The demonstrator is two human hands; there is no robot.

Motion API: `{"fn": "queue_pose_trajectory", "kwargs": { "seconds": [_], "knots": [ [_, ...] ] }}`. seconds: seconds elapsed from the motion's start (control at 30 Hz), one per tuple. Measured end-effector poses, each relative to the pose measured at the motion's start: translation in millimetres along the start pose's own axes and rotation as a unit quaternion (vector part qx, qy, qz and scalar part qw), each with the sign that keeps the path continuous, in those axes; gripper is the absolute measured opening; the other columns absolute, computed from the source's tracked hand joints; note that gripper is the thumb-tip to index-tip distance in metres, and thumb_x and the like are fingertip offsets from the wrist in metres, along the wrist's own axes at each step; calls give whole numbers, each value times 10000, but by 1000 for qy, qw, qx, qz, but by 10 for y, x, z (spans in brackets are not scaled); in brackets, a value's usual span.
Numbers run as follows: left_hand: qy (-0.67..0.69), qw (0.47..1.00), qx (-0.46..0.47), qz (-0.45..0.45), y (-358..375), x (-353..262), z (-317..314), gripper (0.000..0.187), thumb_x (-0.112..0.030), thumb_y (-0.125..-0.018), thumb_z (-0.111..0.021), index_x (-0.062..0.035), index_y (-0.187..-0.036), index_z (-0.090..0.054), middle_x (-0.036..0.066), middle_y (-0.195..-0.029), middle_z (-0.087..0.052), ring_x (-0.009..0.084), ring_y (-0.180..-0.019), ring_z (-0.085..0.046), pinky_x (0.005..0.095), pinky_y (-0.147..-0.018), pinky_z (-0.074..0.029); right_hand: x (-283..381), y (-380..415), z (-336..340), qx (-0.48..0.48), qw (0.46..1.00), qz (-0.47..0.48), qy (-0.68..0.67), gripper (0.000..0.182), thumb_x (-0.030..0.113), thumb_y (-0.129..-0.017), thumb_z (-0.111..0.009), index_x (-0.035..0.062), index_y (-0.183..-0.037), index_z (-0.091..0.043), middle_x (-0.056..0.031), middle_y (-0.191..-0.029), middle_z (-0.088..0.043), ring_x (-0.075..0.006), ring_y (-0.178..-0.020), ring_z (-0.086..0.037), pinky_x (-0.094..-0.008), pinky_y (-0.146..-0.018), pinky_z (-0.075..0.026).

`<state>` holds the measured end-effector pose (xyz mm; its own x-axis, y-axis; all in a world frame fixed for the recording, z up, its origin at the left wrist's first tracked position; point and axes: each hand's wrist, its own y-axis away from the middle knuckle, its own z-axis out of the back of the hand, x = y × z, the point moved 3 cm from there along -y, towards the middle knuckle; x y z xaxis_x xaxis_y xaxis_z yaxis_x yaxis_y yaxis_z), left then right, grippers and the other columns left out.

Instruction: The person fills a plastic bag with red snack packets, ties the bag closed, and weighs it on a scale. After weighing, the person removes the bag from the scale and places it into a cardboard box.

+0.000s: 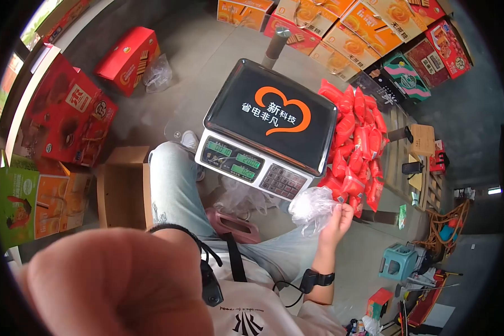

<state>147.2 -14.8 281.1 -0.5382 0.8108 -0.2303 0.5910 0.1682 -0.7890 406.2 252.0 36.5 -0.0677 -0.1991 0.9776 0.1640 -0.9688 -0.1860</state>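
Observation:
My right hand (339,221) pinches the edge of a crumpled clear plastic bag (309,208) beside the front right corner of the scale. The electronic scale (270,115) has a black plate with an orange heart, and its green displays are lit. Against the scale's right side lies a pile of small red packets (357,148). Very close to the lens at the lower left, my left hand (115,283) looms large with its fingers curled in. Whatever it may hold is hidden. Both wrists wear black straps.
Orange and red boxes (350,42) line the back. More red cartons (67,115) and an open cardboard box (123,193) stand at the left. Below the scale are a pink-framed object (235,225) and loose plastic bags. A blue stool (397,261) is at the right.

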Motion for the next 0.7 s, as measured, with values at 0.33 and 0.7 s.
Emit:
{"fn": "queue_pose_trajectory", "kwargs": {
  "seconds": [0.33,0.7],
  "knots": [
    [-90,963,-190,-169,-284,14,-93,288,-178,-852,-529,103,-800,-498,164,-811,-494,256,-816,-534,335,-872,-421,-97,-4,-23,-10,1000,-2,-13,53,74,-953,-545,37,-962,-509,-26,-886,-572,-71,-789,-510,-223,-729,-429],
    [-477,868,-59,-124,-450,-340,544,275,-145,-852,-514,74,-1012,-558,197,-1040,-589,315,-949,-577,416,-879,-467,-94,21,-61,2,1000,-13,-26,62,96,-964,-541,52,-948,-500,1,-862,-539,-58,-779,-480,-213,-718,-404]
  ]
}}
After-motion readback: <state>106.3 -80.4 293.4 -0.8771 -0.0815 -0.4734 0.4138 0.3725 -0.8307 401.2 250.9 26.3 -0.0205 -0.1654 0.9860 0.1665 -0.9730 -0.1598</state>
